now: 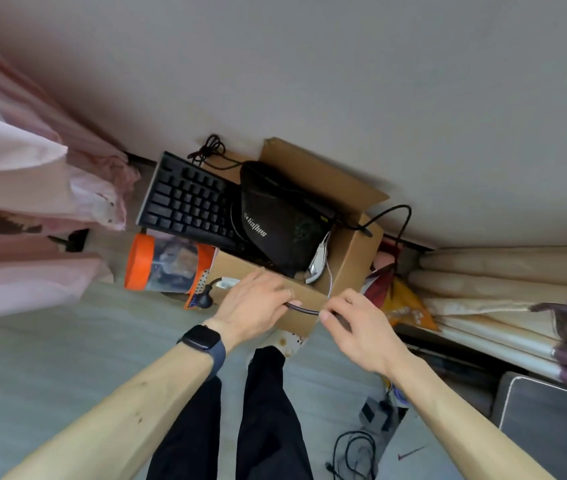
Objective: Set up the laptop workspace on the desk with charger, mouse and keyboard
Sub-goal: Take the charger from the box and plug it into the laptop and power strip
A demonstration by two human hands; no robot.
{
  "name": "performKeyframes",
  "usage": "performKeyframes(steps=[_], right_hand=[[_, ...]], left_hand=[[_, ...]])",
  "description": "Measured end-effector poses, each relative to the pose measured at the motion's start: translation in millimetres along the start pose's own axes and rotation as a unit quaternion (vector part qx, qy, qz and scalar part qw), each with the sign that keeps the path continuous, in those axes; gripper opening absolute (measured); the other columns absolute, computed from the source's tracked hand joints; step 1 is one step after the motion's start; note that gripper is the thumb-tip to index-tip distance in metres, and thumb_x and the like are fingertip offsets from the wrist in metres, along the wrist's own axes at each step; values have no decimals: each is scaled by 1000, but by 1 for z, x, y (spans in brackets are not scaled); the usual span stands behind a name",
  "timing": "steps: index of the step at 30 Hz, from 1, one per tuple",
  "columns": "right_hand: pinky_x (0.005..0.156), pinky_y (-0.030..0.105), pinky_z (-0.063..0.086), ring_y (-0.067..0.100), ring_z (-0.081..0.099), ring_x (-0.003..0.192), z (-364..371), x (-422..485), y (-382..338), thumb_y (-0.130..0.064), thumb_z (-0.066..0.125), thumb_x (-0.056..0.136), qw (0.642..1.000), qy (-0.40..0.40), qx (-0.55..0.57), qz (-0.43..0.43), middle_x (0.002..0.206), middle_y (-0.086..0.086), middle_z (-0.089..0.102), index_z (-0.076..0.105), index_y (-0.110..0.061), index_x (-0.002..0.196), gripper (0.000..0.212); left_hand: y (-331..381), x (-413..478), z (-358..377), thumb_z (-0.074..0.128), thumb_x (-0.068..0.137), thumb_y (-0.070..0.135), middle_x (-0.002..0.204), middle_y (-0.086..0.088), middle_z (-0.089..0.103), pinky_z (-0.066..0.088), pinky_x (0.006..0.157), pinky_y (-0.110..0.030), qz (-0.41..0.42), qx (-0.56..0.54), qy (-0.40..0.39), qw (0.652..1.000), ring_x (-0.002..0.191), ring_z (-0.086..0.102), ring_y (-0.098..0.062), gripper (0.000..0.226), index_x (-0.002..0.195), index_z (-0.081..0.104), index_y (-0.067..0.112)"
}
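Over the near rim of the cardboard box (353, 261), the left hand (254, 303) and right hand (356, 323) each grip a dark cable (304, 309) stretched between them. The keyboard (185, 199) sticks out of the box's far left side. A hard tug could likely snag the black cord (388, 213) trailing from the box.

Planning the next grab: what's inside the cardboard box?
Black keyboard juts out, black pouch lies over it, white item beside. Anything under the pouch is hidden.
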State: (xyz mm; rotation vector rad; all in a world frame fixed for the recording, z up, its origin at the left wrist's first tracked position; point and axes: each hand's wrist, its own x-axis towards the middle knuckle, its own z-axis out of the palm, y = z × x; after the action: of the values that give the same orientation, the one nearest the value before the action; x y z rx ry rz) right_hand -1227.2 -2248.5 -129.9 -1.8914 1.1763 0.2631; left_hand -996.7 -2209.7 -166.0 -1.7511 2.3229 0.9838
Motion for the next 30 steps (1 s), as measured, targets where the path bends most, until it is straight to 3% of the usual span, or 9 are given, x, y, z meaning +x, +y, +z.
performKeyframes(steps=[2, 4, 6, 10, 13, 17, 21, 25, 30], right_hand=[[77, 27, 37, 1, 50, 82, -11, 3, 0, -48, 52, 96, 998, -32, 40, 45, 93, -14, 56, 64, -36, 90, 19], [78, 25, 39, -2, 55, 84, -16, 18, 2, -48, 61, 91, 991, -33, 100, 80, 95, -14, 64, 68, -35, 90, 15], [80, 25, 42, 2, 60, 93, -19, 47, 7, -49, 62, 90, 987, 28, 117, 104, 102, -14, 67, 68, -32, 103, 22], [99, 40, 45, 33, 50, 124, -22, 121, 29, -40, 61, 93, 975, 150, -60, 151, 135, 14, 52, 52, -14, 136, 50], [108, 50, 38, 41, 35, 135, -19, 164, 44, -41, 59, 92, 959, 80, -202, 181, 148, 19, 38, 35, -11, 148, 68], [115, 53, 21, 40, 26, 145, -20, 201, 52, -57, 50, 94, 938, -11, -217, 269, 158, 16, 29, 13, -15, 158, 85], [109, 50, 25, 37, 42, 135, -14, 213, 59, -67, 33, 96, 912, -28, -291, 289, 141, 16, 54, 32, -15, 149, 74], [98, 45, 34, 33, 63, 110, -3, 212, 59, -66, 23, 99, 922, -23, -308, 235, 119, 14, 67, 50, -17, 135, 67], [66, 39, 45, 38, 67, 94, -11, 192, 54, -53, 26, 103, 940, 45, -313, 132, 111, 19, 64, 52, -5, 116, 56]], left_hand=[[1, -7, -12, 39, 100, 52, 96, 2, 64, 47, 70, -36, -31, -5, -74, 997, 91, 60, -26, 33, 102, 57, 25], [0, -16, -15, 35, 94, 66, 85, 7, 61, 44, 62, -35, -58, -40, -94, 993, 79, 56, -20, 43, 93, 52, 27], [-2, -25, -17, 41, 90, 70, 92, 14, 65, 50, 69, -34, -95, -124, -60, 986, 84, 58, -11, 41, 101, 59, 34], [-14, -34, -9, 54, 94, 51, 106, 21, 71, 55, 85, -32, -189, -264, -3, 946, 96, 65, 0, 26, 114, 67, 42], [-28, -42, 7, 56, 96, 38, 108, 18, 72, 53, 92, -31, -228, -294, -20, 928, 101, 66, -1, 23, 117, 66, 40], [-46, -47, 25, 51, 98, 32, 112, 12, 73, 50, 95, -32, -269, -272, -36, 923, 110, 64, -13, 30, 125, 64, 35], [-57, -47, 35, 50, 96, 32, 114, 10, 72, 51, 94, -37, -300, -275, -82, 910, 111, 63, -19, 32, 124, 64, 34], [-67, -49, 36, 45, 90, 38, 112, 12, 72, 51, 96, -43, -327, -289, -89, 895, 115, 61, -17, 34, 119, 63, 36], [-73, -50, 23, 49, 98, 19, 109, 7, 72, 46, 96, -26, -330, -337, -68, 879, 110, 62, -14, 27, 120, 65, 20]])
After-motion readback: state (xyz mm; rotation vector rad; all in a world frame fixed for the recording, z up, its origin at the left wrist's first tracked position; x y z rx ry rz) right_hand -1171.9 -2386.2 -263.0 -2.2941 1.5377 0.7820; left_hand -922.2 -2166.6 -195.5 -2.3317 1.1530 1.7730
